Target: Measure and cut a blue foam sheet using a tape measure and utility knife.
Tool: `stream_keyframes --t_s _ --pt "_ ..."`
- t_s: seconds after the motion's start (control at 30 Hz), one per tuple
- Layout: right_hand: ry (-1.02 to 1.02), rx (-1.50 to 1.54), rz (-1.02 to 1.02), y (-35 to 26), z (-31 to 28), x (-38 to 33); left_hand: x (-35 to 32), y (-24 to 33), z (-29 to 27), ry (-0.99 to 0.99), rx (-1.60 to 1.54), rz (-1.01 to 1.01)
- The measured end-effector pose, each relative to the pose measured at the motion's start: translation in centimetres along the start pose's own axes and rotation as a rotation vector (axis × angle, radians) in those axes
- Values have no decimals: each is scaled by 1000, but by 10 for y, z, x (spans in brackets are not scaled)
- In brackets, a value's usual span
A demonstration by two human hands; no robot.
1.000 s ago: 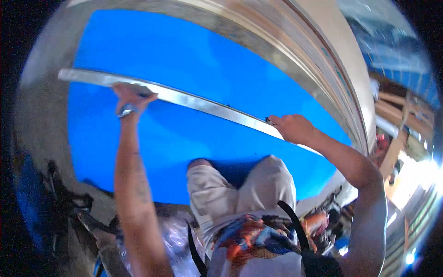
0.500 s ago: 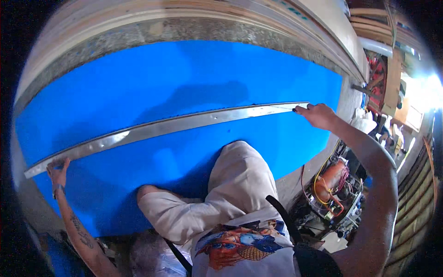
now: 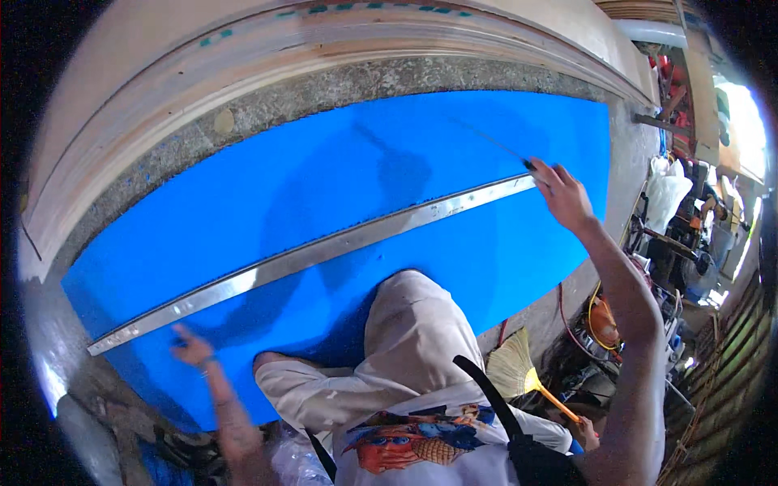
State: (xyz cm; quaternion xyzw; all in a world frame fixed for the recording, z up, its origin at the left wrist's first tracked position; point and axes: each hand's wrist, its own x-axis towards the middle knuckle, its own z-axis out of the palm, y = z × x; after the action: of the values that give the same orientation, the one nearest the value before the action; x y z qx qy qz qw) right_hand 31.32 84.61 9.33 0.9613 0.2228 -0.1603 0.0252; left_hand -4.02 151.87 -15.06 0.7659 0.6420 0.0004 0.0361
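Observation:
A long silver metal straightedge [image 3: 340, 246] lies slantwise across a large blue sheet [image 3: 340, 178], from lower left to upper right. My right hand [image 3: 565, 194] is just past its right end, closed on a thin rod-like tool [image 3: 498, 146] with a dark end at the fingers. The tool points up and left over the sheet; its exact kind is unclear. My left hand [image 3: 193, 348] is off the straightedge, just below its left part, and its fingers are smeared by motion. My knee in light trousers [image 3: 417, 316] rests on the sheet.
Stacked pale boards [image 3: 267, 57] line the far side. At lower right another person's hand [image 3: 587, 435] holds a broom [image 3: 513, 368] with an orange handle. Beyond it sit an orange tank [image 3: 602, 322], hoses and clutter. A white plastic bag [image 3: 669, 193] lies farther right.
My left hand has come off the straightedge's left end and moved right and down. My right hand has lifted the thin tool, now angled up-left. A broom and another person's hand have come into view.

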Motion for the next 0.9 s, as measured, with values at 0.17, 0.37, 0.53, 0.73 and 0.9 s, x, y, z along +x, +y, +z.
stream_keyframes --t_s 0.17,0.37,0.53,0.73,0.9 --pt "311 38 -330 -66 96 162 -169 117 22 101 -13 -266" --pt "359 185 -223 -114 148 236 -161 111 47 197 118 -240" --pt "237 239 -229 -103 175 241 -169 107 48 241 194 -177" --pt "216 270 -246 -91 189 245 -172 125 30 299 121 -153" --pt "239 302 -275 -98 192 249 -169 114 28 229 114 -204"
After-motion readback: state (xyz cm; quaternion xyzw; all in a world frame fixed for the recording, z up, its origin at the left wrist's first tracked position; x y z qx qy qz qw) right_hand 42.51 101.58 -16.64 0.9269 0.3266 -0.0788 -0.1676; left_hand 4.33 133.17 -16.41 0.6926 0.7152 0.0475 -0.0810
